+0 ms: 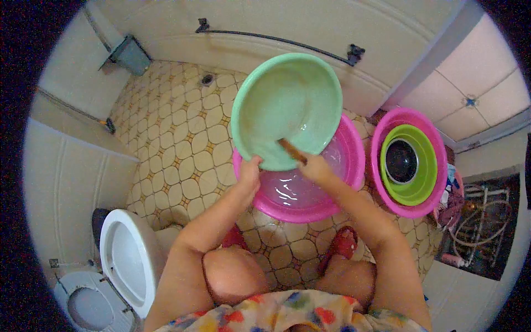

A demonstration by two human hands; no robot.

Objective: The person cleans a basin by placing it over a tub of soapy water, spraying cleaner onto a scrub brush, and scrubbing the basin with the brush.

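A pale green basin (287, 105) is tilted up on edge over a larger pink basin (354, 149). My left hand (251, 170) grips the green basin's near rim, fingers closed round it. In my right hand (315, 166) is a brown, wooden-looking scrubbing brush (291, 149), reaching over the rim against the green basin's inside; its bristles cannot be made out. Water (290, 191) with bright reflections lies in the pink basin below. Part of that basin is hidden behind the green one.
To the right stands another pink basin (381, 188), holding a lime green basin (428, 166) and a dark round bowl (401, 160). Clothes (451, 202) lie beside it. At the lower left is a toilet (130, 260). A floor drain (207, 79) and wall rail (276, 39) are further back.
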